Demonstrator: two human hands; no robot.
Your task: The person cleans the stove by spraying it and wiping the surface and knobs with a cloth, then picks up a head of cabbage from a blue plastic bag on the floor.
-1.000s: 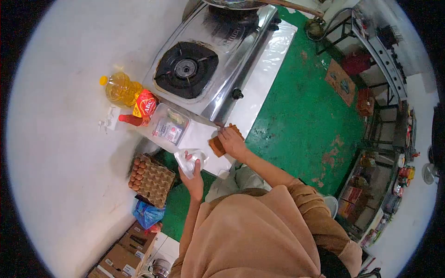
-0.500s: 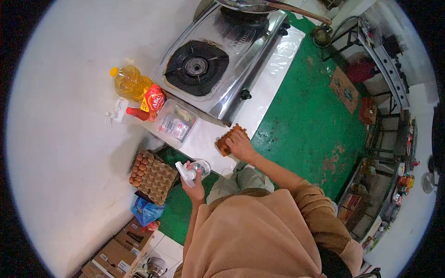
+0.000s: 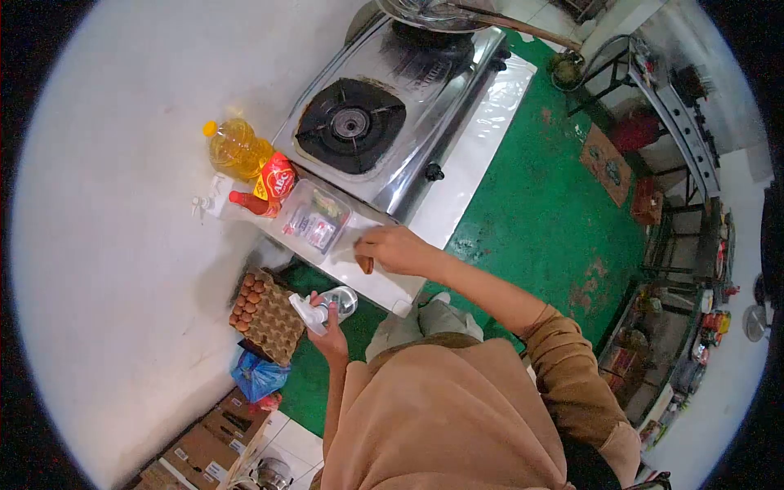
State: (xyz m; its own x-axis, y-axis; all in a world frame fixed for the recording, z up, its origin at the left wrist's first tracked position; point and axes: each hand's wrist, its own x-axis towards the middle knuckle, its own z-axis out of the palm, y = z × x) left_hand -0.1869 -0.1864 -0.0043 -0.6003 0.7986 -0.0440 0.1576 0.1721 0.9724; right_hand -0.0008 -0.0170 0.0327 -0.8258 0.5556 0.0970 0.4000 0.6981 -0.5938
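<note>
Right hand point(image 3: 394, 247) covers brown cloth point(image 3: 367, 265); left hand point(image 3: 331, 336) grips spray bottle point(image 3: 320, 309).

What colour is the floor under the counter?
Green, with worn brownish patches; the floor shows best in the head view.

A kitchen: gas stove point(image 3: 384, 122), oil bottle point(image 3: 233, 147), egg tray point(image 3: 265, 314)

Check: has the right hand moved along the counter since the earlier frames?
Yes. The right hand with its brown cloth slid from the counter's front edge toward the clear plastic container.
</note>
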